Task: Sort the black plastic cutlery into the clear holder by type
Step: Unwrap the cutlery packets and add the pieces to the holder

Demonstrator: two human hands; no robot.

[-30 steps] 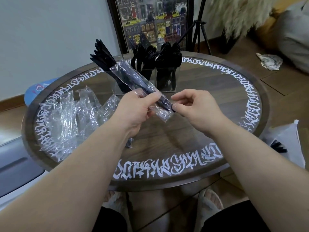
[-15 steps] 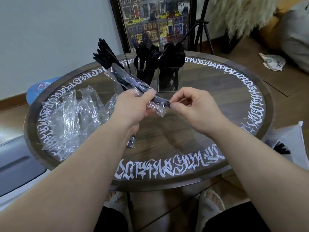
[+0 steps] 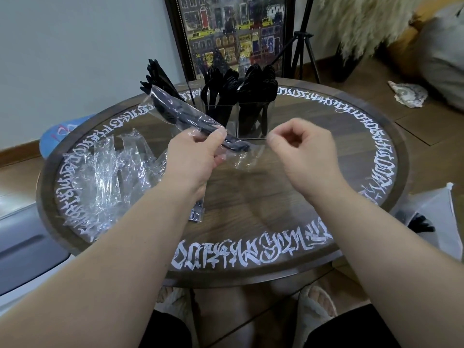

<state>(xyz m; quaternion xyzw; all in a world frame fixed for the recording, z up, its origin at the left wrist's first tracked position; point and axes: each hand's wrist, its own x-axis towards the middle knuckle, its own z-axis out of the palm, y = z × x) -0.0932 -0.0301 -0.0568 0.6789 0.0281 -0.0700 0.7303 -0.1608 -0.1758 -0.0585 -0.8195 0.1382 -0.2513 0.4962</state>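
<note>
Since half a second ago the right hand has pulled away from the packet's end and now hovers just right of centre, fingers curled, thumb and forefinger pinched together; whether a scrap of film is between them I cannot tell. At left of the frame a heap of empty wrappers lies on the tabletop. Left of centre, the left hand grips the wrapped cutlery packet, which slants up toward the upper left, its black handle ends poking from the torn lower end. The film looks slick and flimsy, the pieces inside light, stiff and probably a little brittle, so the bare handle ends seem the place to take hold. Behind, upper centre, stands the clear holder, already filled with black cutlery.
</note>
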